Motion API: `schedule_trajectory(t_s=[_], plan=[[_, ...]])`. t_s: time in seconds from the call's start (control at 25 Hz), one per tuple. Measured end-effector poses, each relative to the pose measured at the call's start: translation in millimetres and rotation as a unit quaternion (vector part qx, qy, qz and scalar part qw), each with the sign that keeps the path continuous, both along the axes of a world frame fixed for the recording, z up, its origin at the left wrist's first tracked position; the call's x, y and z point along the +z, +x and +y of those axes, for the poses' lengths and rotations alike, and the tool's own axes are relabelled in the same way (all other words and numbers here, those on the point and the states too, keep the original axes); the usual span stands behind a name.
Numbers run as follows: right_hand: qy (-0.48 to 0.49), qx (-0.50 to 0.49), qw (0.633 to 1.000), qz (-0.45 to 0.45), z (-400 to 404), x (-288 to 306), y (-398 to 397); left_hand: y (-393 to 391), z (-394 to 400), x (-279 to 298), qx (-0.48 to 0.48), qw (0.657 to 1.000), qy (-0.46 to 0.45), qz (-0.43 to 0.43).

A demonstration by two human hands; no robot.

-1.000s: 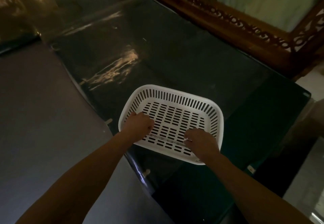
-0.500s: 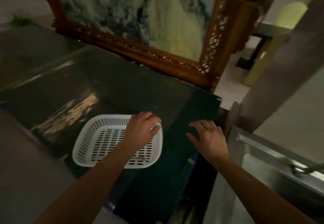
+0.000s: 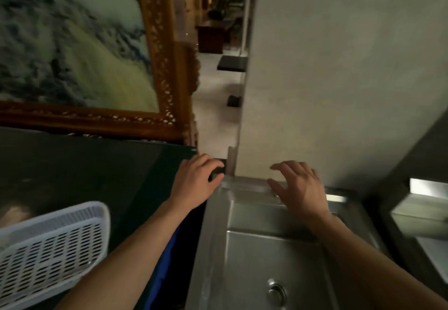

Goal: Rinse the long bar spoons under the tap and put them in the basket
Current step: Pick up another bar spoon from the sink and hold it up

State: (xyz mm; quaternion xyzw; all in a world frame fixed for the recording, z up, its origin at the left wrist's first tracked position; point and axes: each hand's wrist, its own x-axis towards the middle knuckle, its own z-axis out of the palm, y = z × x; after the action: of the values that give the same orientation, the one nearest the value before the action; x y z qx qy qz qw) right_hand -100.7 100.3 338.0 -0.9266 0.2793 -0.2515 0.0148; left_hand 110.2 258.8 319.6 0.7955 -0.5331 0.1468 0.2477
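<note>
Head view: basket [image 3: 48,249] lies flat, long axis sideways.

Carved wooden frame [image 3: 167,50] (gilt, ornate), dark counter [image 3: 84,169], plain wall [image 3: 339,67]

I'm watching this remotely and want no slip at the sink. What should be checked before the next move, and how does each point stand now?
1. Left hand free: ok, it holds nothing.
2. Right hand free: ok, open, fingers spread over the sink's back edge.
3. Bar spoons found: not ok, none in view.
4. Tap located: cannot tell, none shows.
5. Sink unblocked: ok, the basin is bare down to the drain.
6. Basket ready: ok, on the dark counter left of the sink.
</note>
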Motion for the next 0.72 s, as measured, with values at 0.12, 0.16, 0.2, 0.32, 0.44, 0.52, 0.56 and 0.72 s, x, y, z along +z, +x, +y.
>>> schedule_trajectory(t_s=[0.12,0.16,0.2,0.32,0.44,0.52,0.56,0.72], plan=[[-0.004,-0.048,0.999,-0.01,-36,5,-69,-54,-55,6,-0.038,0.999,-0.007,0.002],[-0.005,-0.06,0.998,-0.01,-46,5,-87,-69,-68,6,-0.05,0.999,-0.008,0.007],[-0.004,-0.069,0.998,-0.008,-55,4,-104,-84,-80,6,-0.062,0.998,-0.009,0.012],[0.009,-0.087,0.996,0.001,-75,-3,-147,-122,-108,4,-0.085,0.996,-0.019,0.011],[0.015,-0.087,0.996,0.006,-90,-18,-174,-147,-121,-3,-0.09,0.996,-0.003,0.015],[0.027,-0.081,0.996,0.013,-97,-31,-184,-157,-120,-11,-0.081,0.997,0.006,0.014],[0.038,-0.08,0.996,0.018,-99,-38,-186,-159,-119,-16,-0.077,0.997,0.011,0.013],[0.087,-0.085,0.992,0.044,-99,-70,-187,-160,-111,-49,-0.086,0.994,0.048,0.043]])
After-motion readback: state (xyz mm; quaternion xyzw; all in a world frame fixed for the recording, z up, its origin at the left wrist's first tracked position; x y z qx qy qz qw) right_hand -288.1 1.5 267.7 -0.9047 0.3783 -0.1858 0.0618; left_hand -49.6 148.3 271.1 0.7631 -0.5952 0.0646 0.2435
